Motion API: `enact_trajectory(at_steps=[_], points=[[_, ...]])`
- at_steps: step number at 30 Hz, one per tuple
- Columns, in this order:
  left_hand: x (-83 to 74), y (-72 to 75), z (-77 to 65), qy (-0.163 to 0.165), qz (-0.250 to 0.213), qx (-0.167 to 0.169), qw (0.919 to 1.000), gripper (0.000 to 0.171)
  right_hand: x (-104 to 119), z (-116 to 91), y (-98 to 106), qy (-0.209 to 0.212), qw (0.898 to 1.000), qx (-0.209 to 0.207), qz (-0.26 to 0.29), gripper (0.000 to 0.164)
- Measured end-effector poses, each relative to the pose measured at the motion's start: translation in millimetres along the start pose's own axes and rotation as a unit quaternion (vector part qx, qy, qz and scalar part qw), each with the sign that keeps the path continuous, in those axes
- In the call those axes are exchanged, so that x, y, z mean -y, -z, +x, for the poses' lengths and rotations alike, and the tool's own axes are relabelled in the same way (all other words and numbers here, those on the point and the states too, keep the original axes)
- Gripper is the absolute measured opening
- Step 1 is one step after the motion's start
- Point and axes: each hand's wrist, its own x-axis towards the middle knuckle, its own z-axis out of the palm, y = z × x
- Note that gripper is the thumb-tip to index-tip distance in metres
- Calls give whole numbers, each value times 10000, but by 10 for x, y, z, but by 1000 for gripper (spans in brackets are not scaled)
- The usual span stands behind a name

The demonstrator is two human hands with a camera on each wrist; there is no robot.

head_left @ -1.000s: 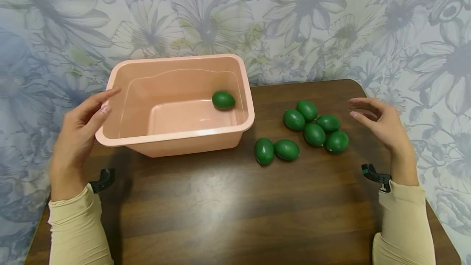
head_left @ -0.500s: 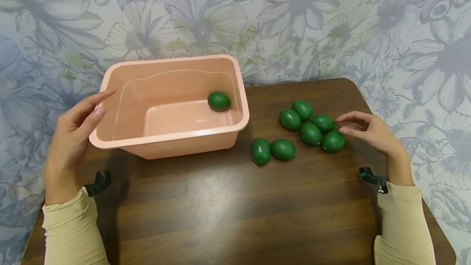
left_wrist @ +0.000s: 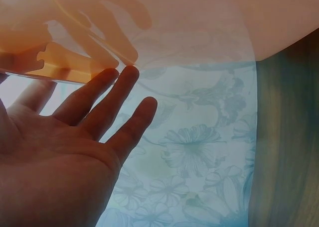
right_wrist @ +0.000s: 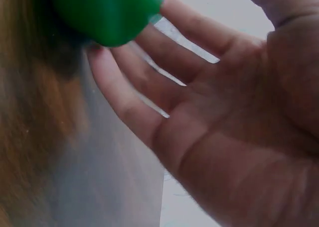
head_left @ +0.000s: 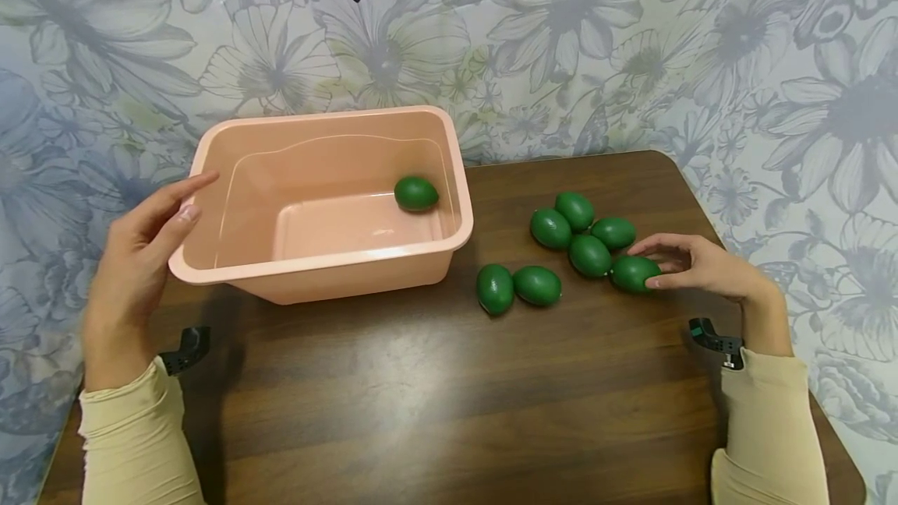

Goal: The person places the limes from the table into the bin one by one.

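On the right side of the wooden table, my right hand (head_left: 691,262) pinches a smooth green lime (head_left: 633,274) between thumb and fingers, at the near right end of a cluster. That same lime (right_wrist: 107,13) shows at the fingertips in the right wrist view. My left hand (head_left: 143,259) is at the left end of a pink plastic basin (head_left: 330,257), its index finger reaching over the rim. In the left wrist view, straight, spread fingers (left_wrist: 107,105) lie at the basin's outer wall (left_wrist: 209,33). One lime (head_left: 416,193) lies inside the basin, toward its right end.
Several more limes (head_left: 589,256) sit grouped beside the held one. Two others, a left lime (head_left: 495,289) and a right lime (head_left: 537,285), lie together nearer the basin. A flower-patterned wall covering (head_left: 561,45) rises behind the brown table (head_left: 435,396).
My right hand has come left and down from beside the cluster and taken hold of its nearest right lime. The left hand keeps its place at the basin; the head view has shifted slightly.
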Motion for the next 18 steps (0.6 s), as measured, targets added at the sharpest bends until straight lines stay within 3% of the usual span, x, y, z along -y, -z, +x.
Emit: enact_trajectory(at_steps=[18], points=[[18,6,14,-41,-227,38,9997,44,34,44,-56,-264,9978,467,-378,51]])
